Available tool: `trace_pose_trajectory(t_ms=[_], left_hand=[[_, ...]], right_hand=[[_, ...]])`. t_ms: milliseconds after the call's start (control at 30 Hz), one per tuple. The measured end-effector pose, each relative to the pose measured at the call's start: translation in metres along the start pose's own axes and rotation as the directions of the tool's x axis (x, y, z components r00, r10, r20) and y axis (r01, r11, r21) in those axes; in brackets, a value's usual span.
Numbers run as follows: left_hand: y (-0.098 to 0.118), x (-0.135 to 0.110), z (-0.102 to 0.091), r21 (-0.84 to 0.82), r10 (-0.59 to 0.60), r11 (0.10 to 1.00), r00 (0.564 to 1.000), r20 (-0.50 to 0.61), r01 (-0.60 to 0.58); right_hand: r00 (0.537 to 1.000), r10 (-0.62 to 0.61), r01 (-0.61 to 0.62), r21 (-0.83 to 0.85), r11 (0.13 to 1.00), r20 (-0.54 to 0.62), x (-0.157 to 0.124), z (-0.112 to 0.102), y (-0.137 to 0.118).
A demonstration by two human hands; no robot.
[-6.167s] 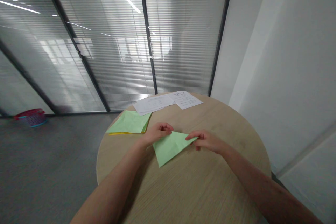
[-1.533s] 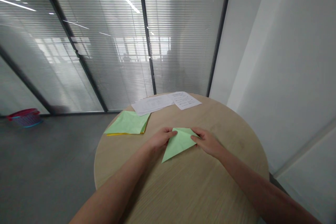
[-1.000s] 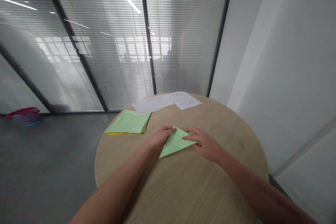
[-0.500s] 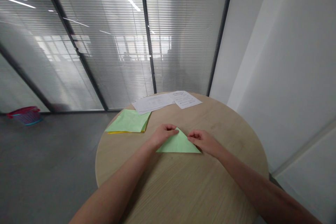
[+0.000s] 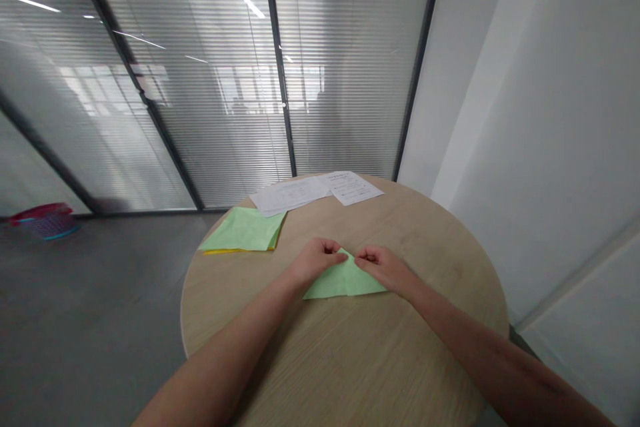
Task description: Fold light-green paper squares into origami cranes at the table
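A light green paper (image 5: 345, 282), folded into a triangle, lies flat on the round wooden table (image 5: 350, 360), its point away from me. My left hand (image 5: 315, 260) rests on its left side with fingers curled, pinching the paper near the top point. Close beside it, my right hand (image 5: 383, 265) is curled the same way and pinches the paper at the right of that point. Fingertips of both hands nearly meet over the tip.
A stack of green sheets with a yellow one underneath (image 5: 243, 232) lies at the table's left edge. White printed papers (image 5: 315, 190) sit at the far edge. Behind are glass partitions with blinds; a red basket (image 5: 43, 220) stands on the grey floor at left.
The green triangle has been turned until its base faces me and its point faces away. Both hands have moved together up to the top point.
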State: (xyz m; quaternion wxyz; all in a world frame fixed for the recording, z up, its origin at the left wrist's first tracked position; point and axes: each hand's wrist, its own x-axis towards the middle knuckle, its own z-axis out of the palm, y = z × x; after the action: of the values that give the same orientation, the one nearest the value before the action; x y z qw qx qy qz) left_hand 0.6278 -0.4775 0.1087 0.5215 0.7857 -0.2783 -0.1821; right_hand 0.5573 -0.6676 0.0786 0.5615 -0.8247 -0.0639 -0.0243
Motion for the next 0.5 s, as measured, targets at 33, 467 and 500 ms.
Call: trace_pose_trajectory(t_ms=[33, 467, 500], left_hand=[[0.001, 0.000, 0.001, 0.003, -0.002, 1.000, 1.000, -0.001, 0.002], [-0.002, 0.001, -0.022, -0.136, -0.092, 0.988, 0.983, -0.162, 0.070], [0.000, 0.000, -0.026, -0.152, -0.100, 0.986, 0.979, -0.178, 0.073]], right_hand=[[1.000, -0.006, 0.006, -0.012, 1.000, -0.005, 0.000, 0.000, 0.001], [0.994, 0.088, -0.082, -0.087, 0.993, 0.070, -0.003, -0.016, -0.002], [0.993, 0.095, -0.088, -0.097, 0.991, 0.074, -0.002, -0.018, -0.001]])
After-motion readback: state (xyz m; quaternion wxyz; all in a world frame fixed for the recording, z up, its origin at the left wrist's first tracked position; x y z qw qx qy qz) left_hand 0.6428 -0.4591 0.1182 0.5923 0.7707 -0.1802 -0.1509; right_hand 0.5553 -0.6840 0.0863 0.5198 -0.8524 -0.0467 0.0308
